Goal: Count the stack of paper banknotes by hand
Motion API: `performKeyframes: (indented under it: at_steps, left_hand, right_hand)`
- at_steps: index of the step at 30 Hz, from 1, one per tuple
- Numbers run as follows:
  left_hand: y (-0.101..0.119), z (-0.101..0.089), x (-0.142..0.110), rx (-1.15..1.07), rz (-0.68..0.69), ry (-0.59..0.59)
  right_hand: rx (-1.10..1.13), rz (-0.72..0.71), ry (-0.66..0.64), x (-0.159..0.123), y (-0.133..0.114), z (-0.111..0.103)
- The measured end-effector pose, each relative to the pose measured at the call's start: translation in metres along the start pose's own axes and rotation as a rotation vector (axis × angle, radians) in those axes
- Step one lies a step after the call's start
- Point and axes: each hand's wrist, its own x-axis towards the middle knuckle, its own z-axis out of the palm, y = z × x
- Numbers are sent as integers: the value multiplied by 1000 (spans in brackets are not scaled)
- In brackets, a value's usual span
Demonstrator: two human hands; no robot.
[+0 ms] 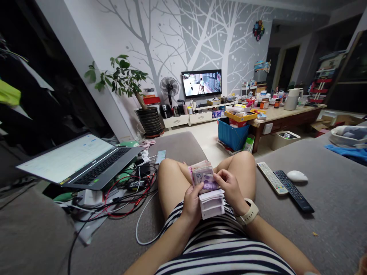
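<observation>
Above my lap, my left hand (192, 200) is closed on a stack of banknotes (205, 177), its thumb lying across the front note. That note is purple and grey with a 5 on it; pinkish notes show behind. My right hand (229, 187), with a pale watch on the wrist, pinches the right edge of the stack between thumb and finger. Just below the notes, several layered white paper slips (212, 204) hang between my hands. How the slips are held is hidden behind the fingers.
On the sofa to my left are an open laptop (83, 160), tangled cables (129, 196) and a phone (161, 156). To my right lie a white remote (272, 177), a black remote (294, 191) and a white mouse (297, 176). A cluttered table (304, 111) stands beyond.
</observation>
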Motion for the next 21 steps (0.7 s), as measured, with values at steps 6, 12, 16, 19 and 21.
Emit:
performKeyframes:
  at_steps: [6,12,16,19,21]
  left_hand:
    - [-1,-1,3,-17,54,61]
    - [-3,-3,5,-24,56,73]
    - [-6,-6,7,-29,55,53]
    - [-6,-7,7,16,71,85]
    - [-4,-6,5,34,69,87]
  right_hand:
    - [63,-41,-10,-4,-8,1]
    - [75,-47,-20,-6,-5,2]
    - [87,-45,-24,-7,-5,2]
    - [95,-35,-25,-8,-5,2]
    - [98,-34,-27,-8,-5,3]
